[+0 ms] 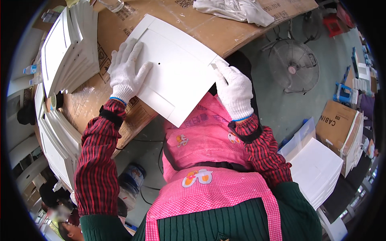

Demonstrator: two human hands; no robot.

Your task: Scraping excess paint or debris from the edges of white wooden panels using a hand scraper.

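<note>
A white rectangular panel (177, 68) with a recessed border and a small dark hole lies across the cardboard-covered table, its near corner jutting over the edge above my lap. Gloved in white, my left hand (126, 71) rests on the panel's left side, fingers outstretched. My right hand (235, 90), also in a white glove, grips the panel's right corner beside a small barcode label (214, 66). The fingers beneath that corner are hidden.
Stacked white panels stand at the table's left (76, 52), with more below them (60, 140). A white cloth (241, 10) lies at the far edge. To the right are a floor fan (295, 66), a cardboard box (335, 122) and another white panel stack (315, 168). A bucket (132, 176) stands below.
</note>
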